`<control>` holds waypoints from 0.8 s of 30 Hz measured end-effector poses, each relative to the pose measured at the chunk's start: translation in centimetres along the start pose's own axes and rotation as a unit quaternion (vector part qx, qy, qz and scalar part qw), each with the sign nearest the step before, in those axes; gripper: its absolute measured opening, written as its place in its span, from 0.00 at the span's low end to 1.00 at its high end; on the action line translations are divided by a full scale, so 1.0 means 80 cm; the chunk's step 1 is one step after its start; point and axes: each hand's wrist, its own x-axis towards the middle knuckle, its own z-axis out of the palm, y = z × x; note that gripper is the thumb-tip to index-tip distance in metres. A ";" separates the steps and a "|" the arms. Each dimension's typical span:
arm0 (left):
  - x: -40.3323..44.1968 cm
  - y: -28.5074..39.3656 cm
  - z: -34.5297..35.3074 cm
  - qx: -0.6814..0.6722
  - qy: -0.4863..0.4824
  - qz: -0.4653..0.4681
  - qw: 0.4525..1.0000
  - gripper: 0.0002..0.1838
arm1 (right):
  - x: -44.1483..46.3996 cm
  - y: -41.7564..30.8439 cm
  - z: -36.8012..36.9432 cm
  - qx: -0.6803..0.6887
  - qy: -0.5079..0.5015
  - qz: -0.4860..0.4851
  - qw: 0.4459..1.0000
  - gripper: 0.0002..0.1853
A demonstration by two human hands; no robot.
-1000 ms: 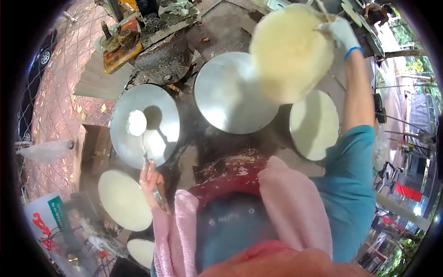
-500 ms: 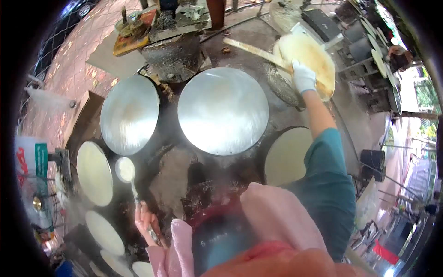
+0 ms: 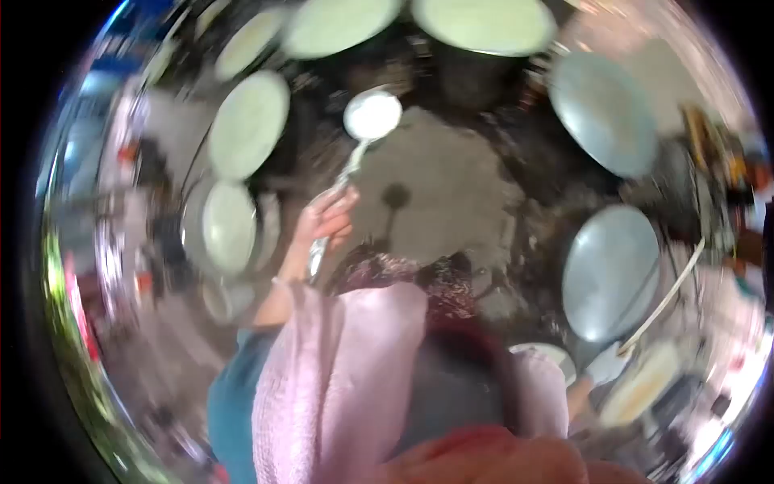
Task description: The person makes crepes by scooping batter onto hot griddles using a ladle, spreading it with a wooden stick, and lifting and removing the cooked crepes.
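My left hand (image 3: 326,219) is closed around the handle of a metal ladle (image 3: 355,161). Its bowl holds pale batter (image 3: 372,114) and hangs over the bare ground inside the ring of griddles. At lower right, my white-gloved right hand (image 3: 609,365) is closed on a long, flat wooden stick (image 3: 666,297) that points up and outward. Beside that glove lies a browned flatbread (image 3: 642,385), thin and round. Motion blurs the right side, so the stick's far details are unclear.
Round griddles surround me. Pale batter covers several, including the left griddle (image 3: 250,125) and the top one (image 3: 485,24). Two at right show bare metal: the upper griddle (image 3: 605,113) and the lower griddle (image 3: 611,273). A pink towel (image 3: 339,379) hangs over my shoulders.
The view has swung left, so the bare griddles now appear at right and batter-covered ones at top and left. The ladle sits higher in view. Both hands keep their holds.
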 end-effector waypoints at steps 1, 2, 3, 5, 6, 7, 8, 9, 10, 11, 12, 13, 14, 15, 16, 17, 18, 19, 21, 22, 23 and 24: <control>-0.018 0.015 -0.027 -0.005 -0.013 0.022 1.000 0.17 | -0.031 -0.040 0.031 0.100 0.000 -0.044 0.994 0.25; -0.049 0.025 -0.054 -0.020 0.019 0.058 0.998 0.17 | -0.077 -0.089 0.049 0.113 -0.031 -0.092 0.989 0.26; -0.084 0.040 -0.092 -0.039 0.049 0.089 0.994 0.18 | -0.132 -0.145 0.057 0.121 -0.061 -0.140 0.981 0.26; -0.132 0.080 -0.196 -0.047 0.103 0.160 0.981 0.18 | -0.250 -0.278 0.073 0.289 -0.174 -0.189 0.922 0.27; -0.156 0.099 -0.252 -0.002 0.203 0.180 0.962 0.18 | -0.303 -0.323 0.079 0.306 -0.229 -0.180 0.906 0.26; -0.194 0.121 -0.283 0.060 0.346 0.224 0.909 0.19 | -0.361 -0.359 0.080 0.320 -0.281 -0.168 0.889 0.26; -0.212 0.138 -0.364 0.064 0.304 0.252 0.916 0.18 | -0.417 -0.391 0.083 0.339 -0.314 -0.201 0.864 0.24; -0.230 0.155 -0.445 0.066 0.261 0.280 0.922 0.17 | -0.469 -0.420 0.084 0.356 -0.344 -0.233 0.837 0.23; -0.247 0.167 -0.519 0.155 0.313 0.298 0.888 0.17 | -0.517 -0.442 0.081 0.328 -0.382 -0.254 0.826 0.25; -0.255 0.178 -0.593 0.299 0.384 0.289 0.824 0.16 | -0.565 -0.465 0.078 0.300 -0.418 -0.276 0.812 0.26; -0.263 0.187 -0.663 0.469 0.445 0.249 0.721 0.16 | -0.618 -0.495 0.054 0.297 -0.450 -0.275 0.796 0.27; -0.270 0.197 -0.721 0.617 0.464 0.191 0.606 0.15 | -0.664 -0.521 0.038 0.294 -0.479 -0.273 0.780 0.28; -0.273 0.219 -0.749 0.706 0.449 0.147 0.527 0.15 | -0.695 -0.525 0.056 0.320 -0.465 -0.354 0.745 0.29; -0.278 0.234 -0.774 0.759 0.409 0.092 0.498 0.15 | -0.716 -0.524 0.064 0.277 -0.499 -0.318 0.757 0.27; -0.273 0.242 -0.794 0.783 0.379 0.086 0.486 0.12 | -0.718 -0.515 0.072 0.268 -0.507 -0.349 0.742 0.27; -0.254 0.252 -0.829 0.806 0.347 0.085 0.472 0.11 | -0.721 -0.504 0.087 0.260 -0.512 -0.379 0.725 0.27; -0.231 0.261 -0.856 0.828 0.314 0.086 0.457 0.09 | -0.732 -0.505 0.084 0.245 -0.514 -0.387 0.725 0.28; -0.212 0.292 -0.841 0.811 0.353 0.007 0.467 0.10 | -0.741 -0.509 0.078 0.230 -0.515 -0.395 0.725 0.28; -0.166 0.317 -0.905 0.809 0.356 0.100 0.458 0.09 | -0.763 -0.517 0.076 0.196 -0.527 -0.345 0.752 0.28; -0.151 0.331 -0.916 0.801 0.360 0.104 0.467 0.11 | -0.773 -0.519 0.075 0.174 -0.537 -0.285 0.775 0.28; -0.139 0.335 -0.926 0.794 0.364 0.108 0.475 0.14 | -0.776 -0.519 0.075 0.152 -0.544 -0.224 0.794 0.28; -0.137 0.332 -0.936 0.803 0.337 0.087 0.484 0.14 | -0.772 -0.503 0.092 0.180 -0.533 -0.266 0.782 0.28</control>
